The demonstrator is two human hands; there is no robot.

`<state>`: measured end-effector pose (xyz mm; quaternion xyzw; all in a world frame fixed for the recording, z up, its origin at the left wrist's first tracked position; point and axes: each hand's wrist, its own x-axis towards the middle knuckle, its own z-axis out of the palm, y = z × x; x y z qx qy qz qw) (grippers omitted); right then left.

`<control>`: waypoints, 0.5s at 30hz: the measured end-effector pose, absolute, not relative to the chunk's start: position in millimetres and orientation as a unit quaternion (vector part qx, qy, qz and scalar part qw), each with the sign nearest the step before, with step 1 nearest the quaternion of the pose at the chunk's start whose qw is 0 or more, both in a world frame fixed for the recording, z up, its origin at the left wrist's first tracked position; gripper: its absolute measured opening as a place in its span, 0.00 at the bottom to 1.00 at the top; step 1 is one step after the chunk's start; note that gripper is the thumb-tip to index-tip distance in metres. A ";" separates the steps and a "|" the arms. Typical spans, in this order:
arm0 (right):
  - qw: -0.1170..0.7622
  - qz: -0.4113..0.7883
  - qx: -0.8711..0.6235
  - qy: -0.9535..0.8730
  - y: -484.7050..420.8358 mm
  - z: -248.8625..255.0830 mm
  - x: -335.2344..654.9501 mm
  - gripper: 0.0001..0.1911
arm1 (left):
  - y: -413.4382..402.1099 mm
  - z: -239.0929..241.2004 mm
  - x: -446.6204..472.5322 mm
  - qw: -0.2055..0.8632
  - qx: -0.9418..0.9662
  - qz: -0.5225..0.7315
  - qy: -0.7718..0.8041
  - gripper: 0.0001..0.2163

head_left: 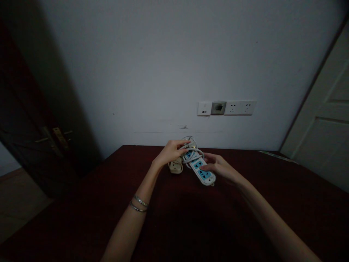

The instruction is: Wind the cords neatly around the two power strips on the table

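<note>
A white power strip [200,168] with blue socket faces lies slantwise near the back of the dark red table, its near end toward me. My right hand [216,165] grips it from the right side, thumb on top. A pale cord [195,149] loops around its far half. My left hand [174,150] is closed on the cord by the strip's far end, thumb and fingers pinching. Below the left hand sits a second, cream-coloured power strip [176,166], partly covered by the hand and cord.
The dark red table [191,222] reaches to a pale wall [152,72]. Wall sockets [240,107] and a grey-framed outlet [218,108] are set above its back edge. A dark door [29,120] with a brass handle stands left, a white door [327,120] right.
</note>
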<state>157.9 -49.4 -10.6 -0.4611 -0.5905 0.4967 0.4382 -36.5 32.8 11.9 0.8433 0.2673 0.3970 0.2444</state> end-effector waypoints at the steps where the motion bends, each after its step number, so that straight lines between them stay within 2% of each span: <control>1: 0.441 0.496 -0.460 -0.591 -49.1 -11.0 158.1 0.30 | 31.9 12.6 -36.1 0.242 0.844 0.398 0.265 0.17; 7: 0.451 0.489 -0.457 -0.590 -47.7 -11.8 158.7 0.32 | 24.4 14.0 -32.1 0.160 0.874 0.391 0.240 0.20; 15: 0.443 0.484 -0.453 -0.604 -45.9 -12.8 158.3 0.32 | 20.3 16.5 -33.8 -0.072 0.885 0.375 0.268 0.20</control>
